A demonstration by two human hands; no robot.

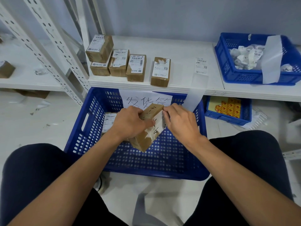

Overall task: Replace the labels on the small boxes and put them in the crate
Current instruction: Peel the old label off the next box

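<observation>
One view only, head-worn and wide-angle. It looks forward and steeply down from above the person's lap. The left thigh [32, 176] and right thigh [244, 152] fill the lower corners.

The left hand [130, 123] and right hand [180, 123] meet on a small box [141, 141] at mid-frame, close to the lens. The blue crate [78, 136] sits on the floor just beyond the knees, seen from above down to its bottom.

The white shelf [179, 51] faces the camera across the upper frame, farther off, with the wall [162, 13] behind it. Straight lines bow toward the edges (the shelf uprights [48, 38] at left lean hard).
</observation>
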